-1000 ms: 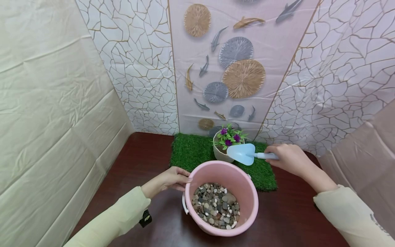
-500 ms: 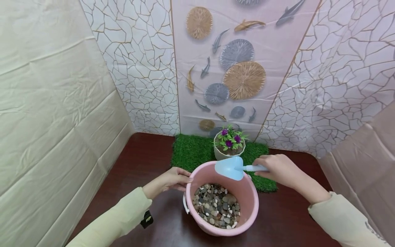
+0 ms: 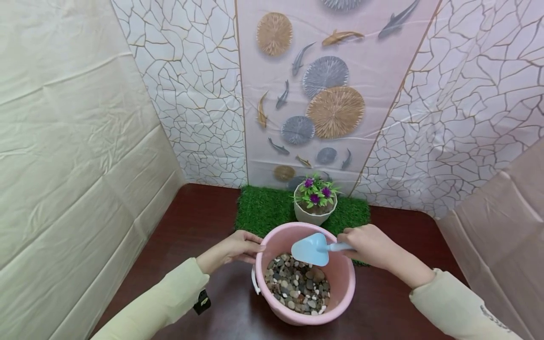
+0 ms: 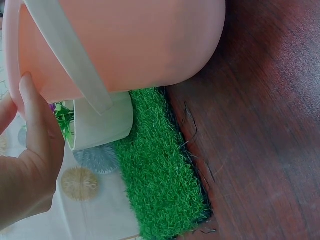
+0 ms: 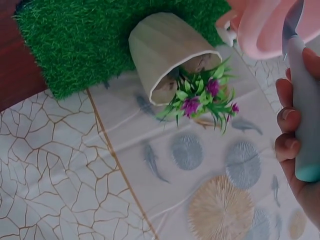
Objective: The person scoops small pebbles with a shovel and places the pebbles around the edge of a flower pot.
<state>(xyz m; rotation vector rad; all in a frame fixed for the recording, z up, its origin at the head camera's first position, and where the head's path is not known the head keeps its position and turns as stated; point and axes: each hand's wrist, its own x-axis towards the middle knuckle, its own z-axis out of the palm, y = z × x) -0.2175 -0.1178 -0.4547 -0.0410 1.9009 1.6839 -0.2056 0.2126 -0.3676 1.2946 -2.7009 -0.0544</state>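
Note:
The right hand [image 3: 376,246] grips the pale handle of a light blue hand trowel [image 3: 312,250]. In the head view the trowel's blade hangs within the bucket's opening, above the pebbles [image 3: 293,289]; I see no load on it. The fingers curl round the grey handle [image 5: 306,110] in the right wrist view. A pink bucket [image 3: 341,283] with a white bail handle stands upright on the table. At its left, the left hand [image 3: 233,246] holds the rim, with thumb and finger pinching it in the left wrist view. Brown, grey and white pebbles cover the bucket's bottom.
Behind the bucket, a white pot [image 3: 312,218] with a purple-flowered plant [image 3: 315,191] stands on a green artificial grass mat [image 3: 263,210]. The dark red-brown table [image 3: 191,222] meets a patterned cloth backdrop [image 3: 204,118]. Cloth walls rise at both sides.
The right hand has brought the trowel from beside the flower pot down and left into the bucket's opening. The left hand keeps its place on the rim.

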